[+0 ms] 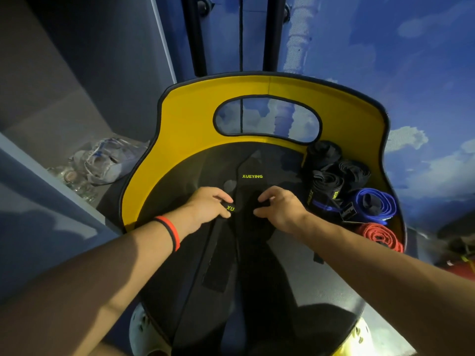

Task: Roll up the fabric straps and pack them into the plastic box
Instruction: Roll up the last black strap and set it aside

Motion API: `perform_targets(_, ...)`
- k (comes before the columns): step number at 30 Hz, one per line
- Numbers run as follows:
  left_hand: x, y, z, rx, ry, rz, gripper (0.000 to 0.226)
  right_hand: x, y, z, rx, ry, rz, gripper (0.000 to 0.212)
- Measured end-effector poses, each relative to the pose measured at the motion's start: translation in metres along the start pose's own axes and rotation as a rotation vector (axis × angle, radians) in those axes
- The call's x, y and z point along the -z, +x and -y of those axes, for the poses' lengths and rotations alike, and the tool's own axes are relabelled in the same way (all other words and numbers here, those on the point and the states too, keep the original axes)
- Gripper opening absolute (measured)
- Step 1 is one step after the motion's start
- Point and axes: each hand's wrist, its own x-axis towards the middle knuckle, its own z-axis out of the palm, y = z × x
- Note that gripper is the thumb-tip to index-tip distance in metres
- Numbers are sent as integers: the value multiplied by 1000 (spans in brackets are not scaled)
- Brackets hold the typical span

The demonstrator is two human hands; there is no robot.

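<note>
A long black fabric strap [253, 242] with yellow-green lettering lies across the black seat [180, 181] of a chair with a yellow backrest [341, 109]. My left hand [207, 206] pinches the strap's lettered end between thumb and fingers. My right hand [279, 205] grips the strap's dark fold just to the right. Rolled straps sit at the seat's right edge: black rolls [331, 173], a blue roll [374, 205] and a red roll [380, 236]. A second flat black strap [218, 263] runs toward me under my left wrist.
Crumpled clear plastic [102, 165] lies on a grey shelf to the left. A blue wall painted with clouds stands behind and to the right. Grey panels close the left side. No plastic box is plainly visible.
</note>
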Motion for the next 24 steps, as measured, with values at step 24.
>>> perform_targets(24,-28,-29,-53,-249,-533,-201,50,20,-4,14,47,602,-286,32)
